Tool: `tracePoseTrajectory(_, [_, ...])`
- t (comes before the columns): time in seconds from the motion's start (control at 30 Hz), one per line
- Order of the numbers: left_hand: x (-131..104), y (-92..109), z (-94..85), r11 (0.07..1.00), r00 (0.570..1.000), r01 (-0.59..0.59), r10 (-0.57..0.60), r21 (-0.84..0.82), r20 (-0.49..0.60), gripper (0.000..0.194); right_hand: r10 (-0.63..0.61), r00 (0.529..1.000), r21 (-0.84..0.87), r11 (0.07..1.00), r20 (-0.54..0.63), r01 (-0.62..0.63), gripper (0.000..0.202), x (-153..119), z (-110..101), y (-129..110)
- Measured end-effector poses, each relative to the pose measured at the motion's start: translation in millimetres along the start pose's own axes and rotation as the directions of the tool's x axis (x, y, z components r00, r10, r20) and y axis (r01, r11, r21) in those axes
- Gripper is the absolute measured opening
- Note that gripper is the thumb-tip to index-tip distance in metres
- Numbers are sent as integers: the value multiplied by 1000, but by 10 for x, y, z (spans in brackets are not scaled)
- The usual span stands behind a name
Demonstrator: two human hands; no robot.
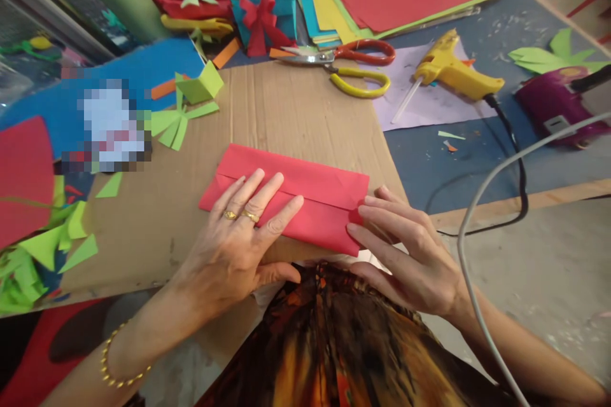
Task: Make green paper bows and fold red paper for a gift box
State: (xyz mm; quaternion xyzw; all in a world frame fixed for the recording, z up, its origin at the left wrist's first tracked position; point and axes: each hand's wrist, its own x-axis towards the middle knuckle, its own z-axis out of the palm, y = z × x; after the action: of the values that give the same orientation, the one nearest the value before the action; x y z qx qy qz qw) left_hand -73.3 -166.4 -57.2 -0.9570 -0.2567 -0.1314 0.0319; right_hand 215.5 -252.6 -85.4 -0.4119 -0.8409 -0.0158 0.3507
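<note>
The folded red paper [317, 197] lies at the near edge of the cardboard sheet [296, 108], under the flat, spread left hand [241, 238] and against the loosely curved right hand [413, 251], where, I judge, uneven pressure could skew its fold.

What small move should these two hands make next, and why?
Perhaps press the fingers of the right hand along the flap edge of the red paper: they rest at its right end, while the left hand lies across it, able to steady it.
</note>
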Motion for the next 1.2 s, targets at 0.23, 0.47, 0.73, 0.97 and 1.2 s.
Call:
tracePoseTrajectory(0.23, [7, -8, -6, 1000, 1000, 5, -5, -19, 2, 83, 46, 999, 32, 998, -21, -45, 37, 7, -26, -34])
tracePoseTrajectory(0.47, [1, 1, 11, 1000, 1000, 18, -18, -15, -13, 83, 41, 999, 2, 999, -36, -41, 34, 46, -13, -47])
tracePoseTrajectory(0.73, [1, 4, 13, 1000, 1000, 8, -8, -22, -30, 87, 39, 998, -24, 999, -51, -40, 35, 40, 27, -50])
tracePoseTrajectory(0.97, [-7, 48, 33, 999, 999, 47, -48, -20, -20, 92, -25, 998, -42, 999, -59, 23, 36, 21, 71, -42])
tracePoseTrajectory(1.2, [-10, 48, 18, 995, 998, 66, -64, -74, 28, 96, -81, 996, -138, 988, -37, 75, 37, -9, 114, -3])
